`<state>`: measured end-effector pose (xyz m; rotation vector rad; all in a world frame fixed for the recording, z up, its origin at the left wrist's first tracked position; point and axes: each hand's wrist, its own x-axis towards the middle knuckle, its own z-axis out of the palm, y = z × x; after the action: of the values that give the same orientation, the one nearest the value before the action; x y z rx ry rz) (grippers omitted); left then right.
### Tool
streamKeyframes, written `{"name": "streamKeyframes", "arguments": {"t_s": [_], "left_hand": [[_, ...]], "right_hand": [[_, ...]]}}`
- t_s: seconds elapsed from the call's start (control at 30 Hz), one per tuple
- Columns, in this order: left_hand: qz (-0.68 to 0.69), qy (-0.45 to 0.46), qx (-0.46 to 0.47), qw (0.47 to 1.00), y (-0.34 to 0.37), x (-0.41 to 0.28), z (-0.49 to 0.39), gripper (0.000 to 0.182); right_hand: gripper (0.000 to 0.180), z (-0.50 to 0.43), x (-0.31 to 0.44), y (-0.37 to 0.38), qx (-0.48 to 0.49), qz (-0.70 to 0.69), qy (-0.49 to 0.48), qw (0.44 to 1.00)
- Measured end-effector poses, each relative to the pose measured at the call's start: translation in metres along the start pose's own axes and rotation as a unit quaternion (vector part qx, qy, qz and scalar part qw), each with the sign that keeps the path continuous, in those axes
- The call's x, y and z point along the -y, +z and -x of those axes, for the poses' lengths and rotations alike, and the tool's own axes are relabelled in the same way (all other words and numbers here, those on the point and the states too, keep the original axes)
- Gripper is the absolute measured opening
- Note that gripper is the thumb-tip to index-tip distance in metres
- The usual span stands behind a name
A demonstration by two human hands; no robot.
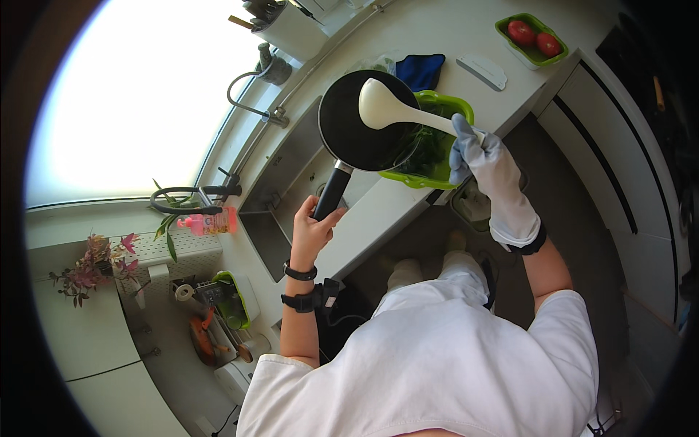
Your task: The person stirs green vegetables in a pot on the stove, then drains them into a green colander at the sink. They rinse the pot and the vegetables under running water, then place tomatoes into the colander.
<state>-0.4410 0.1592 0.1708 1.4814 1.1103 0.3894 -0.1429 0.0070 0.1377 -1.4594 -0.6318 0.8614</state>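
My left hand (312, 232), bare and with a black band at the wrist, is closed around the black handle of a frying pan (344, 123). The pan's dark inner face shows, and it is held up beside the sink's far end. In my right hand (480, 155), which wears a pale grey-white glove, is the handle of a cream-coloured ladle (382, 106). From my view the ladle's bowl overlaps the pan; I cannot tell whether they touch. Partly hidden behind the pan and the glove, a bright green basket (464, 105) holds dark leafy greens (431, 153).
A steel sink (265, 235) with a black faucet (218, 191) lies left, near a pink soap bottle (210, 221). Farther along the counter are a blue cloth (420, 71), a white box-like object (483, 71) and a green-rimmed container (562, 57) with two tomatoes. A bin (472, 205) stands below.
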Motion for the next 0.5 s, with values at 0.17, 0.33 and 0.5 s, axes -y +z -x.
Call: {"name": "streamKeyframes", "arguments": {"t_s": [0.17, 0.33, 0.5], "left_hand": [[-0.021, 0.009, -0.020, 1.000, 0.007, -0.005, 0.010, 0.030], [0.012, 0.019, -0.005, 1.000, 0.018, -0.009, 0.024, 0.030], [0.008, 0.063, -0.002, 0.998, 0.031, -0.010, 0.032, 0.030]], "right_hand": [[0.051, -0.007, 0.006, 0.028, 0.050, 0.196, -0.144, 0.969], [0.050, -0.014, 0.040, 0.044, 0.059, -0.150, 0.136, 0.978], [0.052, -0.021, 0.062, 0.053, 0.031, -0.260, 0.255, 0.931]]}}
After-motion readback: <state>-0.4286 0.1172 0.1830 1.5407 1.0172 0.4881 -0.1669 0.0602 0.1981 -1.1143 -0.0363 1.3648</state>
